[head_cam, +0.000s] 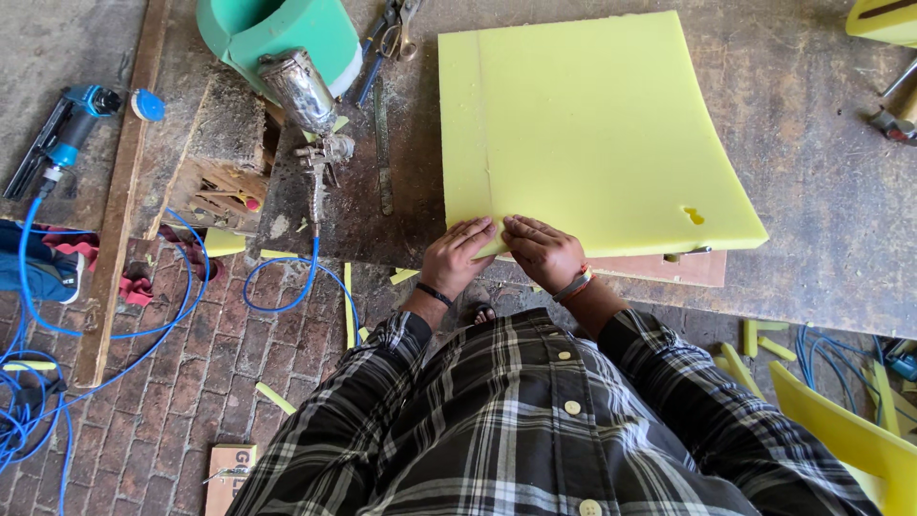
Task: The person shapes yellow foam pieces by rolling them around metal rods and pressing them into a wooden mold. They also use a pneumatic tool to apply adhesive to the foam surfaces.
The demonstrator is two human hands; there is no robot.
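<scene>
Your left hand (458, 253) lies flat, fingers spread, pressing the near edge of the yellow foam sheet (592, 124) | your right hand (543, 250) lies flat just beside it, gripping nothing | foam rests on the workbench (821, 191), spray gun (308, 105) to its left.

Spray gun (308, 105) — scissors (394, 31) — blue hose (287, 287)

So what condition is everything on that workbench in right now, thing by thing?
Yellow foam sheet: flat on the bench, near edge pressed down, small hole near one corner.
Left hand: palm down on the foam edge.
Right hand: palm down beside it.
Spray gun: resting on the bench, blue hose attached.
Scissors: lying unused.
Blue power tool: lying on the floor.
</scene>
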